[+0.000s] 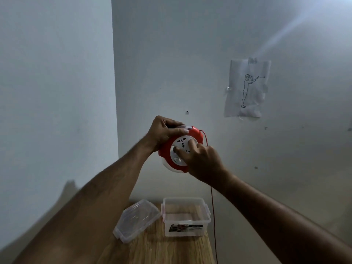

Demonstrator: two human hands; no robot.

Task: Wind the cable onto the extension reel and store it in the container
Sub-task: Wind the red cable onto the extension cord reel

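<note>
I hold a round red and white extension reel (167, 149) up in front of the wall, its white socket face turned toward me. My left hand (163, 130) grips its top left rim. My right hand (202, 161) lies over the socket face with curled fingers and the thumb on the white centre disc. A thin red cable (213, 206) leaves the reel's right side and hangs down past the table's right edge. Below stands an open clear plastic container (185, 216) on the wooden table (171, 250).
The container's clear lid (136, 220) lies to its left, partly over the table's left edge. A sheet of paper with a line drawing (247, 88) is taped to the wall at the right. A wall corner runs down the left.
</note>
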